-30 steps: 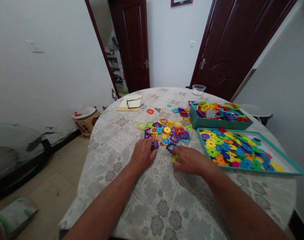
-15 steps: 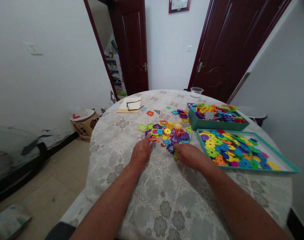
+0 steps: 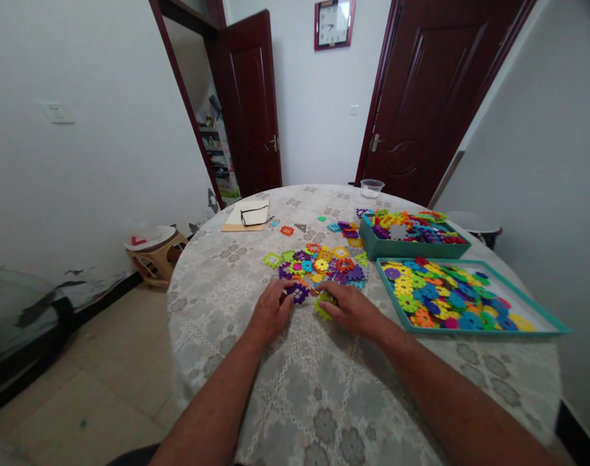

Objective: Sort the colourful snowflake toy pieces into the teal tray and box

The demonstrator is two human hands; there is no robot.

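Note:
A flat cluster of joined coloured plastic gear pieces point(image 3: 321, 264) lies in the middle of the round table point(image 3: 324, 401). My left hand point(image 3: 270, 309) rests at its near edge, fingers curled on a purple gear piece point(image 3: 298, 292). Beside it, my right hand point(image 3: 350, 307) pinches a yellow-green gear piece point(image 3: 322, 303), which touches the cluster's near edge. The two hands sit close together.
A teal tray point(image 3: 542, 327) of loose gear pieces and a teal box point(image 3: 411, 247) heaped with more stand on the right. Glasses on a notebook point(image 3: 250, 216) lie at the far left, a clear bowl point(image 3: 372, 188) at the back. A low stool point(image 3: 151, 249) stands on the floor.
The view has tilted up. My hands have drawn closer together at the cluster's near edge, and the yellow-green piece under my right hand has shifted left towards the purple one.

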